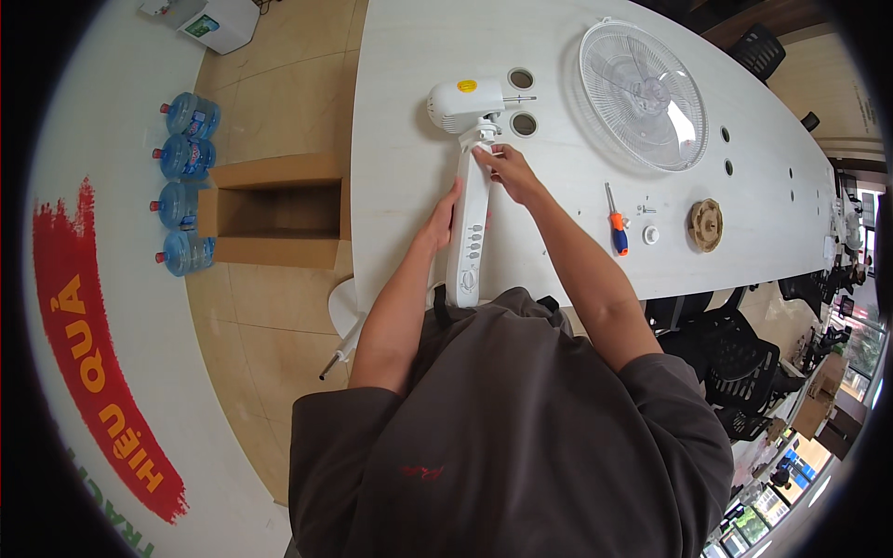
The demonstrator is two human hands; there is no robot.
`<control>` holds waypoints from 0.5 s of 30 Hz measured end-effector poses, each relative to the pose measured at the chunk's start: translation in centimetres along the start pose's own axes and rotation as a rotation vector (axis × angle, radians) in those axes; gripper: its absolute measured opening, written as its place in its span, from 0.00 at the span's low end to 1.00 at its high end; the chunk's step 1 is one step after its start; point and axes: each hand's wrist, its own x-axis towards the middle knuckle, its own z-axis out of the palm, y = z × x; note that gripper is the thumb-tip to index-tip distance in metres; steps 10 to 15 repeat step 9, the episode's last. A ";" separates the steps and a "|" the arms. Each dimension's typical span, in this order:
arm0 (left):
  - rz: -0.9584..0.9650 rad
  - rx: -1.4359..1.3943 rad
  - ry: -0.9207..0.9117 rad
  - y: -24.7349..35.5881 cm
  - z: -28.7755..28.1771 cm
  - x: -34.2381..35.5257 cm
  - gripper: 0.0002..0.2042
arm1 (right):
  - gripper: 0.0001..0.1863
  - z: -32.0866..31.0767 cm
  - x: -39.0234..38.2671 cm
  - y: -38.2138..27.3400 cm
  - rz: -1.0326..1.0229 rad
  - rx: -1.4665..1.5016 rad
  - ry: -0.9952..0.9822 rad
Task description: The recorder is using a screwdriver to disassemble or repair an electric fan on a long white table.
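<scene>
A white electric fan body lies on the table in front of me, its motor head at the far end with a bare metal shaft pointing right. Its control column runs toward me, with a row of push buttons and a round knob; the near end meets my shirt. My left hand is wrapped against the column's left side, its fingers partly hidden. At the column's top, just below the motor head, my right hand pinches with thumb and fingers. Whether a small part sits between those fingertips is hidden.
Right on the table lie a fan cage, an orange-blue screwdriver, small screws, a white cap and a brown round part. Left are an open cardboard box, water bottles and a white pole. Chairs stand right.
</scene>
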 end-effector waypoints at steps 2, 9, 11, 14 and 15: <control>-0.083 0.001 -0.037 -1.1 -0.1 -1.8 0.39 | 0.42 0.7 -1.6 1.9 -0.030 0.013 0.036; -0.116 0.085 -0.027 -3.3 -1.9 -2.2 0.45 | 0.46 2.5 -5.3 3.7 0.030 0.120 -0.110; -0.116 0.085 -0.027 -3.3 -1.9 -2.2 0.45 | 0.46 2.5 -5.3 3.7 0.030 0.120 -0.110; -0.116 0.085 -0.027 -3.3 -1.9 -2.2 0.45 | 0.46 2.5 -5.3 3.7 0.030 0.120 -0.110; -0.116 0.085 -0.027 -3.3 -1.9 -2.2 0.45 | 0.46 2.5 -5.3 3.7 0.030 0.120 -0.110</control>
